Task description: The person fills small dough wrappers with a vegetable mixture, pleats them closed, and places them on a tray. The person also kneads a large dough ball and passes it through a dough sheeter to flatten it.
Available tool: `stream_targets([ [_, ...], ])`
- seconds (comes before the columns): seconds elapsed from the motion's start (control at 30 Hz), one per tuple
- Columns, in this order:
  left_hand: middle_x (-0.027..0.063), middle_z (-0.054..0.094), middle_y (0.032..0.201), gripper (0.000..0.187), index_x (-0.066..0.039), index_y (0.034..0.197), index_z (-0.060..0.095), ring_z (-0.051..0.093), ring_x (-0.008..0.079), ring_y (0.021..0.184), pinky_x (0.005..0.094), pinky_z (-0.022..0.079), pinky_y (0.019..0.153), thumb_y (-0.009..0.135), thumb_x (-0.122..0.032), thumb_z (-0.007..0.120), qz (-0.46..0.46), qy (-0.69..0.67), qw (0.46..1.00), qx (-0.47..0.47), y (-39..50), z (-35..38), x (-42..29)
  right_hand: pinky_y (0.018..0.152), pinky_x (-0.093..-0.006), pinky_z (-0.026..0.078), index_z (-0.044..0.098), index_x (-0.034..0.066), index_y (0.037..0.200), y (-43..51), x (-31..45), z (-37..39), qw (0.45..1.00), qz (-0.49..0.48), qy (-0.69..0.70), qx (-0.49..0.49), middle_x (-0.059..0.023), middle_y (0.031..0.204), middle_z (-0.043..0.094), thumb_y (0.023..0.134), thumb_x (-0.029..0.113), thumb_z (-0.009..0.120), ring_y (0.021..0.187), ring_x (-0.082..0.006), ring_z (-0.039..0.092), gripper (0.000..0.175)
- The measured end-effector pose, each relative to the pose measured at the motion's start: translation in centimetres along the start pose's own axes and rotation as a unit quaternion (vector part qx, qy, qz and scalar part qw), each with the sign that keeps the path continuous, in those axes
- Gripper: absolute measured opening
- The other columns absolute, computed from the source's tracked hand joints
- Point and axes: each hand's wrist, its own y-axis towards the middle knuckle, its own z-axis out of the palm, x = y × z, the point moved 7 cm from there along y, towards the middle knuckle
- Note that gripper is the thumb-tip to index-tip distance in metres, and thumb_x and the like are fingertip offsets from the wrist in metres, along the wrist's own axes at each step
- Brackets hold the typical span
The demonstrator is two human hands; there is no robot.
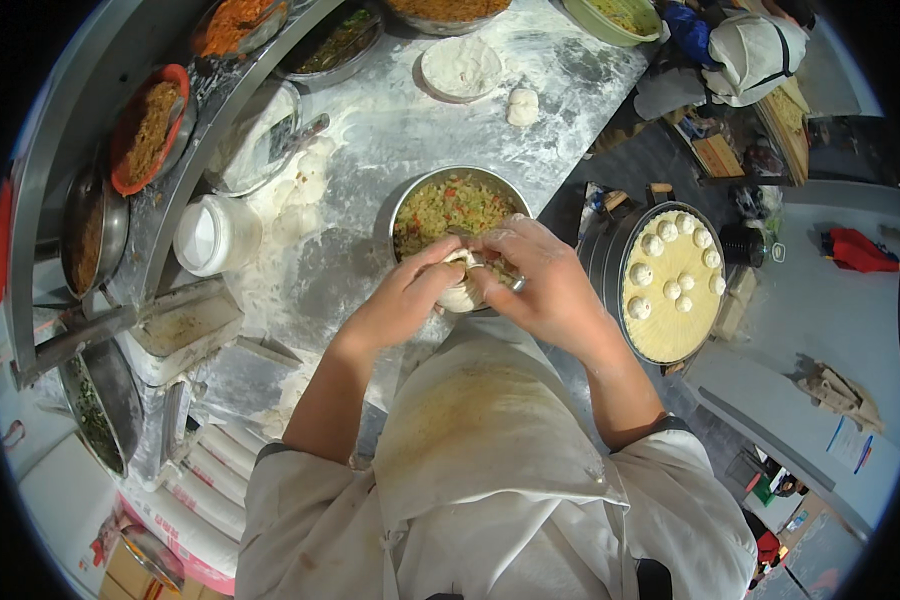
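Between both hands is a pleated dough bun (461,297), gathered at its top, over the near rim of a steel bowl. My left hand (397,300) cups the bun from the left, with its thumb at the gathered edge. My right hand (544,274) pinches the dough edge from the right; a metal utensil end (518,283) shows under its fingers, mostly hidden. The steel bowl (523,196) holds chopped vegetable filling (450,206) in green, yellow and red bits. Flour coats the right fingers.
A floured metal worktable (367,165) bears a bowl of flour (461,69), dough pieces (523,107) and a white tub (217,235). At right stands a round steamer (664,330) with several buns. Bowls of fillings, one a red bowl (150,127), line a metal shelf (169,225) at left.
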Motion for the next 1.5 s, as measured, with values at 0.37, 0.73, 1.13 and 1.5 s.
stream_targets([
  [0.37, 0.0096, 0.072, 0.119, 0.053, 0.001, 0.127, 0.067, 0.067, 0.0198, 0.108, 0.0334, 0.052, 0.095, 0.115, -0.045, 0.044, -0.125, -0.340, 0.932, -0.008, 0.9, 0.7, 3.2, 0.080, -0.0474, 0.052, 0.069, 0.0012, 0.099, -0.2, 0.9, 0.5, 0.998, -0.032, -0.032, 0.038, -0.0157, 0.093, 0.065, 0.091, 0.013, 0.073, 0.090, -0.0382, 0.063, 0.015],
  [0.73, 0.0029, 0.072, 0.106, 0.032, -0.002, 0.117, 0.071, 0.068, 0.0096, 0.095, 0.0269, 0.053, 0.083, 0.109, -0.030, 0.059, -0.042, -0.266, 0.963, -0.030, 0.6, -0.4, 2.0, 0.079, -0.0483, 0.053, 0.071, 0.0008, 0.102, -0.2, 2.1, 0.0, 0.996, -0.067, -0.032, -0.042, -0.0156, 0.094, 0.066, 0.087, 0.009, 0.076, 0.088, -0.0389, 0.063, 0.018],
  [1.13, 0.0078, 0.072, 0.108, 0.041, -0.001, 0.127, 0.066, 0.070, 0.0156, 0.093, 0.0293, 0.055, 0.084, 0.111, -0.035, 0.050, -0.026, -0.271, 0.962, 0.006, -0.3, -0.7, 1.0, 0.073, -0.0399, 0.055, 0.073, 0.0023, 0.103, -0.2, 2.6, -0.2, 0.998, -0.051, -0.025, -0.029, -0.0134, 0.093, 0.070, 0.086, 0.006, 0.080, 0.083, -0.0318, 0.068, 0.019],
  [1.5, 0.0034, 0.071, 0.104, 0.039, 0.000, 0.123, 0.069, 0.067, 0.0100, 0.095, 0.0267, 0.053, 0.083, 0.109, -0.034, 0.057, 0.005, -0.240, 0.971, -0.002, -0.2, -0.7, 0.4, 0.073, -0.0463, 0.054, 0.071, 0.0035, 0.105, -0.8, 2.9, -0.1, 1.000, -0.009, 0.011, -0.008, -0.0143, 0.090, 0.068, 0.089, 0.011, 0.078, 0.084, -0.0373, 0.067, 0.019],
])
